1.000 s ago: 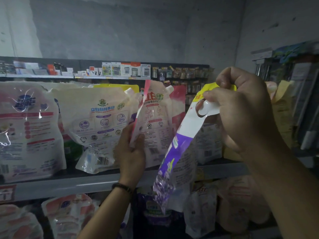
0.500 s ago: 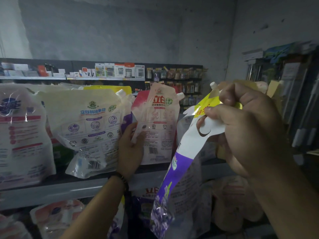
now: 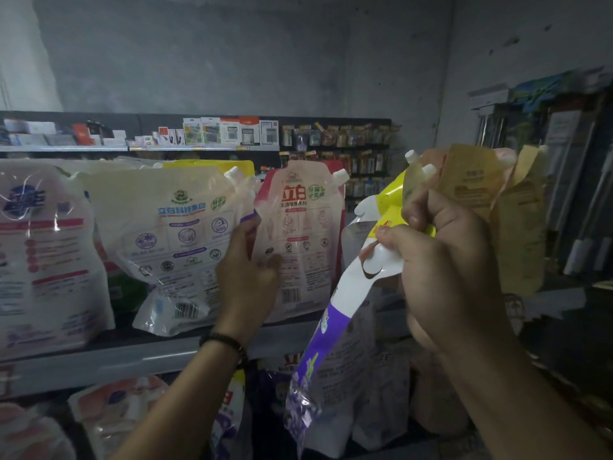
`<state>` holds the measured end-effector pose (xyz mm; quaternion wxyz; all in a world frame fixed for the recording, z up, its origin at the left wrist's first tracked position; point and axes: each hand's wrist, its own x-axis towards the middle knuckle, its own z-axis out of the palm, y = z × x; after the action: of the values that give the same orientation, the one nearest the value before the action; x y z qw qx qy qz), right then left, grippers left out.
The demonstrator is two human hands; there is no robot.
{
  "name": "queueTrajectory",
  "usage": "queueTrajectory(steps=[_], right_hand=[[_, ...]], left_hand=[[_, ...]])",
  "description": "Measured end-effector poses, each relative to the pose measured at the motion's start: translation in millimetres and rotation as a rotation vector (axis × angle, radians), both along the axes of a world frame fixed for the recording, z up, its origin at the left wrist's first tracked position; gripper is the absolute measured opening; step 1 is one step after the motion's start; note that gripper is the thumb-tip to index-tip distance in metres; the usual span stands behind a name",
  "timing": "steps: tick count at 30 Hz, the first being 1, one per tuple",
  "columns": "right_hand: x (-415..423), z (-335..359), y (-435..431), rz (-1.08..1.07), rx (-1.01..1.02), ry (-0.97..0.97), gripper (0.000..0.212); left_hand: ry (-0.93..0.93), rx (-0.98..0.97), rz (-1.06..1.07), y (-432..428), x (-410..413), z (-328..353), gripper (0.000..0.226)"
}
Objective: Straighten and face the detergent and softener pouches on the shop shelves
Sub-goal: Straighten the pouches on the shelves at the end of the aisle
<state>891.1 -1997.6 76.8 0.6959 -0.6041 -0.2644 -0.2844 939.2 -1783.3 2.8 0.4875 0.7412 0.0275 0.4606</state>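
My right hand (image 3: 444, 260) grips the yellow-and-white top of a purple lavender pouch (image 3: 318, 353), which hangs edge-on in front of the shelf. My left hand (image 3: 247, 277) holds the left edge of a pink-topped white pouch (image 3: 302, 240) that stands upright on the shelf, its printed back facing me. To its left stands a larger white pouch (image 3: 172, 240) with a spout, leaning a little. A big white and blue pouch (image 3: 43, 254) is at the far left. Beige-yellow pouches (image 3: 517, 220) stand behind my right hand.
The grey shelf edge (image 3: 132, 356) runs below the pouches. More pouches (image 3: 116, 413) fill the lower shelf. Another shelf row (image 3: 212, 136) with small packets stands far behind. Dark racks (image 3: 577, 180) are at the right.
My left hand has turned the pink-topped pouch from edge-on until its flat side faces me. My right hand has drawn the purple pouch lower and closer to me.
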Motion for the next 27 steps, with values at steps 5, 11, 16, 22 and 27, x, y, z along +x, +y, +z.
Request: queueTrajectory(steps=[5,11,16,22,27], right_hand=[[2.5,-10.4,6.0,-0.005,-0.005,0.034,0.046],[2.8,-22.8,15.0,-0.109,-0.061,0.036,0.04],[2.1,-34.5,24.7,-0.125,-0.071,0.063,0.026],[-4.9,-48.3,33.0,-0.121,-0.092,0.113,0.025],[-5.4,-58.9,33.4,-0.116,-0.154,0.153,0.037]], left_hand=[[-0.194,0.064,0.072,-9.5,-35.5,-10.3,0.052],[-0.18,0.179,-0.148,-32.8,-90.5,-25.6,0.023],[0.053,0.328,-0.202,-55.1,-107.3,-47.4,0.054],[0.133,0.451,0.154,-63.0,-94.7,-67.8,0.046],[0.032,0.503,0.292,-59.2,-90.6,-83.1,0.031]])
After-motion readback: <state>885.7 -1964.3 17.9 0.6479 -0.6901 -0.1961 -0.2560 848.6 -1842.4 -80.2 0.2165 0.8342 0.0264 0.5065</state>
